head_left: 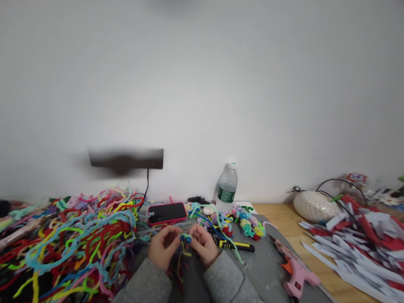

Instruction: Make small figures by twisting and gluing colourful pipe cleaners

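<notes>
1. L hand [164,247] and R hand [202,243] meet at lower centre of frame, both pinched on one small blue-yellow pipe-cleaner piece [185,240]; fingers curled tight round it, loose ends hang down betw. the grey sleeves.
2. Piece sits just above the grey mat [263,270], held off the table [284,219], not resting on it.
3. Progress, my read: piece looks part-formed. There's a knot or loop at the fingertips but the tails are untrimmed, so shaping seems mid-way. Can't tell the exact form; too small and blurred.
4. Done so far, judging by layout: a cluster of small finished flower shapes [248,225] lies right of the hands, centre frame.
5. Left: a big heap of unused pipe cleaners [66,246] fills lower left, so plenty of stock untouched.
6. Nearby: yellow-black cutter [235,246] just right of R hand; pink glue gun [295,272] lower right, apart from both hands; phone [166,213] and water bottle [227,187] behind, near the wall.
7. Red-white paper strips [370,250] far right, well apart.
</notes>
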